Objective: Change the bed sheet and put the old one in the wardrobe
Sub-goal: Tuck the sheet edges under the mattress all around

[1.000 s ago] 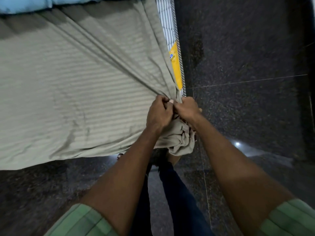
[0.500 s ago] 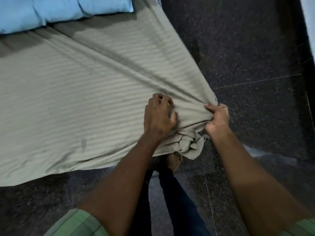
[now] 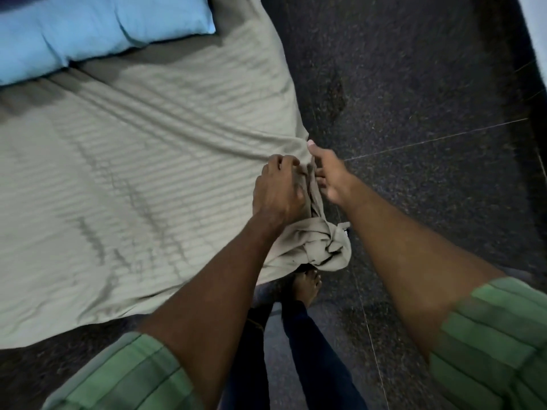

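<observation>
A grey-green striped bed sheet (image 3: 127, 173) covers the mattress and hangs over its near right corner in a bunched knot (image 3: 322, 247). My left hand (image 3: 278, 190) lies on top of that corner with its fingers curled into the cloth. My right hand (image 3: 330, 176) is at the corner's outer side, thumb up against the sheet's edge and fingers tucked into the fold. The mattress itself is hidden under the sheet.
A light blue pillow (image 3: 97, 34) lies at the head of the bed, top left. Dark speckled stone floor (image 3: 414, 143) runs along the right side and in front. My bare foot (image 3: 306, 287) stands just below the bunched corner. A pale edge (image 3: 537, 25) shows at the far right.
The sheet's corner has been pulled down over the mattress corner, hiding the striped mattress edge and yellow label seen earlier. My hands have parted, then closed in on the corner again. The view tilted toward the pillow.
</observation>
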{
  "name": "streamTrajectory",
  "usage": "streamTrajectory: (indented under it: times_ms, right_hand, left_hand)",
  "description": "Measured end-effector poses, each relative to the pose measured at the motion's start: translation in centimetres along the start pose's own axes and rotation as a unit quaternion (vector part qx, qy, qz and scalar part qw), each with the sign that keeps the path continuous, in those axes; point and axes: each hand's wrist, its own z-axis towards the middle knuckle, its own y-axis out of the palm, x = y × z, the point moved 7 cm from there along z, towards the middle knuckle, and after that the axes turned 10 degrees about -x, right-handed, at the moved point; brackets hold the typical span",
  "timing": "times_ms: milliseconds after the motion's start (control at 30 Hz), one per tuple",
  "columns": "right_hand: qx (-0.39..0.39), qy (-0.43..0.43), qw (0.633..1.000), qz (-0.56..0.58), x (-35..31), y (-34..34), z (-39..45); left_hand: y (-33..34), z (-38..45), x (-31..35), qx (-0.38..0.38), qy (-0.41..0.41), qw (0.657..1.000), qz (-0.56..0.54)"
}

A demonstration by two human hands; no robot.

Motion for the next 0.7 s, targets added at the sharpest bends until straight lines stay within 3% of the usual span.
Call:
streamTrajectory:
  times_ms: [100,167,267,400,467,500,533,567,633,700]
  right_hand:
    - [0.026,0.001,0.999,0.02,0.5,0.6,2.6]
    - [0.091,-0.021,0.99,-0.105,-0.1,-0.7,3.4]
    - [0.223,-0.022,0.933,-0.283,-0.9,-3.7,1.8]
    - [0.205,0.065,0.916,-0.339,1.0,-4.0,1.8]
    - [0.191,0.132,0.858,-0.458,0.2,-3.1,1.9]
    - [0.203,0.133,0.823,-0.514,-1.2,-2.6,1.6]
    - [0.216,0.094,0.809,-0.538,-2.9,-1.9,1.6]
    - [0.221,0.015,0.818,-0.531,-5.2,-0.9,2.1]
    - [0.178,-0.144,0.873,-0.431,-9.6,1.3,3.7]
    - [0.096,-0.205,0.926,-0.301,-12.5,3.7,5.5]
  left_hand:
    - [-1.0,0.8,-0.1,0.004,0.013,0.998,0.058]
    - [-2.1,2.2,-0.3,0.008,0.016,0.996,0.086]
    - [-3.6,4.0,-0.4,0.01,0.02,0.994,0.111]
    - [-5.6,5.8,-0.4,0.023,0.024,0.995,0.094]
    - [-6.1,6.6,-0.4,0.01,0.021,0.995,0.095]
    - [-6.3,6.9,-0.5,0.003,0.019,0.995,0.095]
    - [-6.4,7.2,-0.8,-0.003,0.011,0.996,0.091]
    - [-6.6,7.6,-1.2,-0.008,0.001,0.996,0.084]
    - [-6.8,8.4,-1.6,-0.028,-0.006,0.997,0.071]
    - [-7.2,9.4,-1.5,-0.048,0.015,0.995,0.089]
